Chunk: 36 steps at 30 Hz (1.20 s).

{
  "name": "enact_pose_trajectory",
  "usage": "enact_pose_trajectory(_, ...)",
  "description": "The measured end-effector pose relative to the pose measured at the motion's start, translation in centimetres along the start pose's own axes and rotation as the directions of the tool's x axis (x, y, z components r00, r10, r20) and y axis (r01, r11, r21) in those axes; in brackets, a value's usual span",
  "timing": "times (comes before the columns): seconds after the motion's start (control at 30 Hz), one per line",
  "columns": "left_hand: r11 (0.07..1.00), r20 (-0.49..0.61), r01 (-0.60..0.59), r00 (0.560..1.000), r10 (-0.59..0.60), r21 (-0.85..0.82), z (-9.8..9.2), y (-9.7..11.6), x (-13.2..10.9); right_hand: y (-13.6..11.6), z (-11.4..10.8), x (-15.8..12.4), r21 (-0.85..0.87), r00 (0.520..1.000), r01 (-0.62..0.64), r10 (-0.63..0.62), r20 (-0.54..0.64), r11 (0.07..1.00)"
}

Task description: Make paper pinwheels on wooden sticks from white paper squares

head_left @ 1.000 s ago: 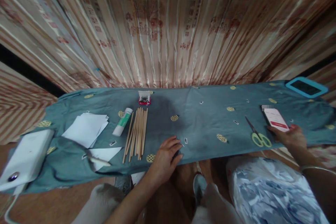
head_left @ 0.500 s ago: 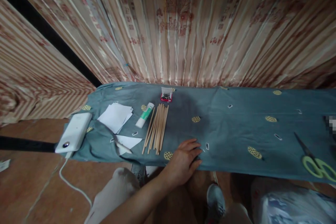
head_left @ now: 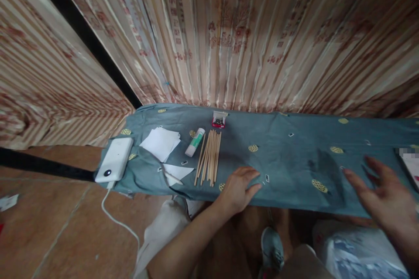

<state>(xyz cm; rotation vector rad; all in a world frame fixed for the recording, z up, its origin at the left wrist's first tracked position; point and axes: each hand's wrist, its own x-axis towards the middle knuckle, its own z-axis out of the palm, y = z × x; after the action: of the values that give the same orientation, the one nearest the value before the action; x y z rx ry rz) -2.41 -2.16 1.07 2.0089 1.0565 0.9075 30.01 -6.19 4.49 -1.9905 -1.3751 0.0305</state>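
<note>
My left hand (head_left: 240, 188) rests at the near edge of the blue-green cloth, its fingers a little apart and nothing visible in it. It lies right of a bundle of thin wooden sticks (head_left: 211, 157), not touching them. At the right, my right hand (head_left: 389, 198) is over the cloth with fingers spread, blurred by motion. A dark blade-like shape shows by its fingers; the scissors seen there before are otherwise hidden. Left of the sticks lies a glue stick (head_left: 195, 142). Behind them stands a small open red-and-white box (head_left: 219, 120) of small dark metallic pieces.
White paper sheets (head_left: 160, 144) lie left of the glue stick, with a slim white pointed thing (head_left: 173, 178) on another piece nearer me. A white power bank (head_left: 116, 159) with a cable sits at the left end. A plastic bag (head_left: 363, 253) is below the right edge.
My right hand has come into view at the right, over where the scissors lay. My left hand stays at the table edge, its thumb further from the fingers. The view has shifted slightly.
</note>
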Motion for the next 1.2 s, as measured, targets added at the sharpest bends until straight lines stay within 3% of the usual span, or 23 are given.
enact_pose_trajectory(0.07, 1.000, -0.082, 0.018, 0.996, -0.018, -0.003, -1.7, -0.3, 0.1, -5.4, 3.2, -0.9, 0.144, 0.991, -0.041, 0.023, 0.128, 0.989)
enact_pose_trajectory(0.13, 0.998, -0.211, 0.064, 0.976, -0.058, 0.026, -4.1, -1.0, -0.1, -10.6, 5.8, -3.0, 0.344, 0.969, 0.016, -0.099, 0.225, 0.939)
enact_pose_trajectory(0.23, 0.995, -0.424, 0.075, 0.905, -0.041, 0.062, -8.9, -3.1, -1.3, -16.0, 8.4, -6.8, 0.427, 0.907, 0.037, -0.210, 0.365, 0.904)
enact_pose_trajectory(0.37, 0.947, -0.636, 0.257, 0.768, -0.079, 0.192, -15.9, -6.2, -3.9, -18.1, 11.0, -10.5, 0.465, 0.864, 0.064, -0.282, 0.417, 0.883)
enact_pose_trajectory(0.4, 0.919, -0.639, 0.301, 0.765, -0.075, 0.253, -17.4, -6.8, -4.6, -17.9, 11.4, -11.1, 0.464, 0.862, 0.060, -0.280, 0.422, 0.884)
enact_pose_trajectory(0.5, 0.793, -0.528, 0.390, 0.843, -0.104, 0.467, -20.4, -7.8, -5.8, -16.9, 12.2, -12.1, 0.463, 0.855, 0.081, -0.300, 0.423, 0.883)
enact_pose_trajectory(0.63, 0.639, -0.350, 0.425, 0.903, -0.249, 0.641, -21.0, -8.0, -5.8, -16.4, 12.2, -11.8, 0.450, 0.853, 0.107, -0.314, 0.417, 0.887)
enact_pose_trajectory(0.73, 0.616, -0.287, 0.406, 0.914, -0.287, 0.676, -20.5, -8.2, -5.5, -16.7, 11.9, -11.1, 0.437, 0.853, 0.106, -0.308, 0.422, 0.893)
enact_pose_trajectory(1.0, 0.653, -0.258, 0.395, 0.918, -0.300, 0.646, -20.5, -9.3, -5.6, -16.8, 11.5, -10.2, 0.400, 0.850, 0.049, -0.248, 0.464, 0.915)
enact_pose_trajectory(1.2, 0.701, -0.336, 0.410, 0.908, -0.252, 0.584, -20.9, -9.7, -5.7, -17.0, 11.5, -9.8, 0.406, 0.851, 0.029, -0.236, 0.469, 0.914)
